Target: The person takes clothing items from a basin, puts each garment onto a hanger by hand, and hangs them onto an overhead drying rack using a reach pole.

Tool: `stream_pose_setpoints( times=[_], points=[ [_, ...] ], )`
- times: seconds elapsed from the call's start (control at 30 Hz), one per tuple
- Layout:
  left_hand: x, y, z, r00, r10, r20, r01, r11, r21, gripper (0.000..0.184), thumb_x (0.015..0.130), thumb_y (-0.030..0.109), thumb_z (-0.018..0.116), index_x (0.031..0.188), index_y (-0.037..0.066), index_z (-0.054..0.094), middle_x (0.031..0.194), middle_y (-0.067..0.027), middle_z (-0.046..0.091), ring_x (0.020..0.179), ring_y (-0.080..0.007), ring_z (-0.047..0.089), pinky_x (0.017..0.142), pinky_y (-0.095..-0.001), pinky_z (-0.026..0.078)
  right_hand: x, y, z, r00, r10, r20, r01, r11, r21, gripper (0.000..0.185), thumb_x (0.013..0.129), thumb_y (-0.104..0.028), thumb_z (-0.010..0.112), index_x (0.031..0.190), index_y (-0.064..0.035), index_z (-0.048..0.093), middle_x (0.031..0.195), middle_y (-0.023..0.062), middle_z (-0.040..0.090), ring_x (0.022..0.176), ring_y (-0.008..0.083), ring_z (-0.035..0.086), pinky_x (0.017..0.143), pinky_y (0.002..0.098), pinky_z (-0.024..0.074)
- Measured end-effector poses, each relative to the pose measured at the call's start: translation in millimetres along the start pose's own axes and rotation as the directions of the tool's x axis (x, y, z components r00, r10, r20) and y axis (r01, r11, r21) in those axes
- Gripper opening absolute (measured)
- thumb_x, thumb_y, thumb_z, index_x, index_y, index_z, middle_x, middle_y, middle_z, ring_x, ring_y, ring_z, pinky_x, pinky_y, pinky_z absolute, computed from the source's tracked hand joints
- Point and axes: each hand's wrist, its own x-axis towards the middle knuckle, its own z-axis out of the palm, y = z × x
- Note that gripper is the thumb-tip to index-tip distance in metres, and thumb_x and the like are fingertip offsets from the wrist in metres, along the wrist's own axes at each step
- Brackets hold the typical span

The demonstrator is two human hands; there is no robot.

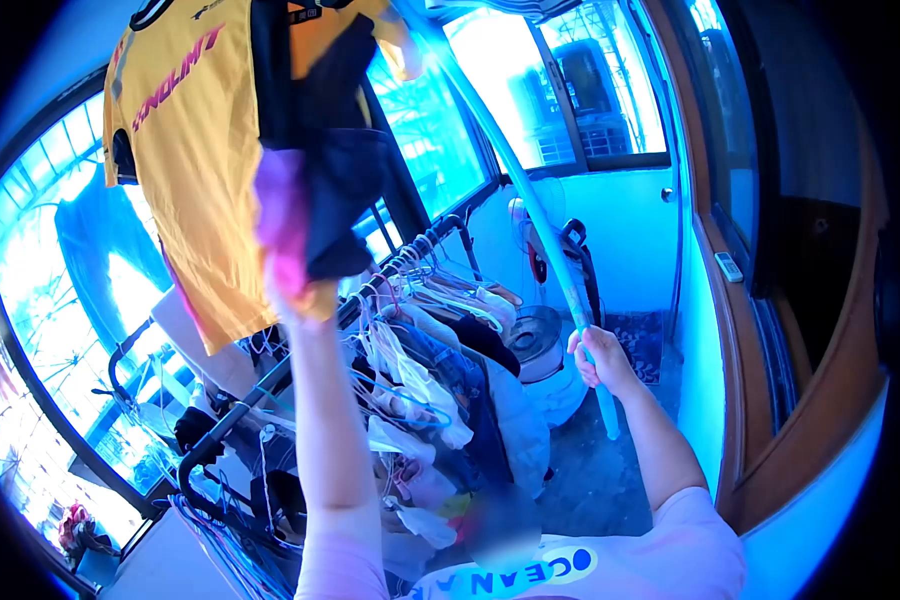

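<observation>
Nearest to us is our own white tee [660,545], with blue lettering across it. Our right hand [602,358] has its grip curled closed around the long, pale pole [545,235], near its lower end; from there the pole slants up and leftward to the top edge of the view. Our left hand [285,245] is raised at the yellow shirt [195,190], which hangs upper left with magenta letters on it and dark cloth [345,190] beside it. That hand is blurred against the cloth, so we cannot tell how far its grip is closed or what it holds.

Below the shirt, we see the rack [235,415], its dark rail running away from us and carrying many hangers [410,255] and clothes [480,390]. To the right, a remote [728,267] lies on the ledge by the brown frame. Beyond the rack's far end stands a low wall [630,240], and above it we see a bright window [610,90]. Blue trousers [110,240] hang at the left, before more glass.
</observation>
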Motion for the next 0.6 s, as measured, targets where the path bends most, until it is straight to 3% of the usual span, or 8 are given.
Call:
stream_pose_setpoints(
  times=[0.03,0.07,0.2,0.27,0.3,0.4,0.5,0.6],
  points=[
    [-10.1,1.9,24.3,0.908,0.398,-0.127,-0.328,0.868,0.373,0.039,0.088,0.02,0.054,0.123,0.002,0.047,0.116,-0.0145,0.054,0.107,-0.0233,0.054,0.095,-0.0392,0.043,1.5,-1.2,1.4,1.0,-0.001,0.008,0.001,1.0,-0.011,0.038,0.098,-0.039,0.04,0.085,-0.0052,0.051,0.049,-0.0017,0.039,0.035,0.0065,0.037,0.034,0.0217,0.0317],
    [-21.2,21.5,21.1,0.856,0.512,-0.076,-0.347,0.676,0.65,0.042,0.086,0.013,0.055,0.126,0.002,0.045,0.12,-0.0145,0.051,0.109,-0.0228,0.052,0.097,-0.0377,0.041,4.0,0.0,2.8,1.0,-0.021,0.014,0.021,1.0,-0.02,0.037,0.098,-0.038,0.041,0.085,-0.0052,0.051,0.049,-0.0017,0.039,0.035,0.0065,0.037,0.034,0.0219,0.0317],
    [-71.2,85.8,16.8,0.718,0.66,0.223,-0.359,0.076,0.93,0.055,0.082,-0.004,0.056,0.133,0.002,0.037,0.127,-0.0111,0.048,0.113,-0.0204,0.049,0.099,-0.0334,0.038,13.6,2.0,14.9,0.999,0.005,0.039,-0.005,1.0,0.013,0.037,0.098,-0.038,0.041,0.084,-0.0052,0.051,0.049,-0.0017,0.039,0.035,0.0061,0.037,0.034,0.0218,0.0322],
    [-98.5,141.6,-20.7,0.792,0.61,-0.008,-0.554,0.725,0.409,0.046,0.094,0.016,0.049,0.136,0.004,0.033,0.134,-0.0098,0.044,0.12,-0.0226,0.047,0.105,-0.0349,0.034,16.0,3.0,27.4,0.999,-0.041,0.03,0.04,0.998,0.04,0.036,0.097,-0.037,0.042,0.083,-0.0057,0.051,0.048,-0.0021,0.039,0.035,0.0055,0.037,0.034,0.0214,0.032],
    [-101.1,151.8,-14.1,0.867,0.489,0.091,-0.494,0.825,0.276,0.045,0.097,0.024,0.044,0.136,0.004,0.033,0.138,-0.0115,0.041,0.123,-0.0246,0.044,0.107,-0.0353,0.032,17.6,7.7,30.9,0.998,-0.046,0.037,0.044,0.998,0.045,0.036,0.097,-0.037,0.042,0.083,-0.0057,0.051,0.048,-0.0021,0.039,0.035,0.0055,0.037,0.034,0.0214,0.032],
    [-111.5,165.4,-8.9,0.741,0.671,-0.01,-0.505,0.568,0.649,0.046,0.097,0.026,0.043,0.136,0.004,0.033,0.14,-0.0105,0.04,0.123,-0.0236,0.045,0.106,-0.0335,0.033,21.2,16.3,38.8,0.999,-0.018,0.028,0.016,0.996,0.09,0.035,0.097,-0.037,0.042,0.08,-0.0069,0.05,0.048,-0.0029,0.039,0.035,0.005,0.036,0.034,0.0211,0.031],
    [-122.2,183.4,-15.8,0.841,0.541,-0.002,-0.479,0.745,0.464,0.047,0.097,0.026,0.044,0.137,0.004,0.033,0.139,-0.01,0.042,0.122,-0.0233,0.046,0.105,-0.0325,0.035,24.7,16.2,42.7,1.0,-0.008,0.021,0.007,0.999,0.031,0.036,0.097,-0.037,0.043,0.078,-0.0072,0.048,0.048,-0.0029,0.039,0.035,0.005,0.036,0.034,0.021,0.031],
    [-119.7,172.5,-0.5,0.777,0.629,-0.024,-0.429,0.557,0.711,0.049,0.097,0.028,0.045,0.138,0.005,0.032,0.137,-0.0097,0.044,0.121,-0.0234,0.047,0.104,-0.0322,0.036,33.0,18.7,47.2,0.999,0.05,-0.005,-0.05,0.998,0.031,0.035,0.097,-0.036,0.043,0.077,-0.0076,0.047,0.048,-0.0026,0.039,0.034,0.0056,0.036,0.033,0.0217,0.0306]
  ],
)
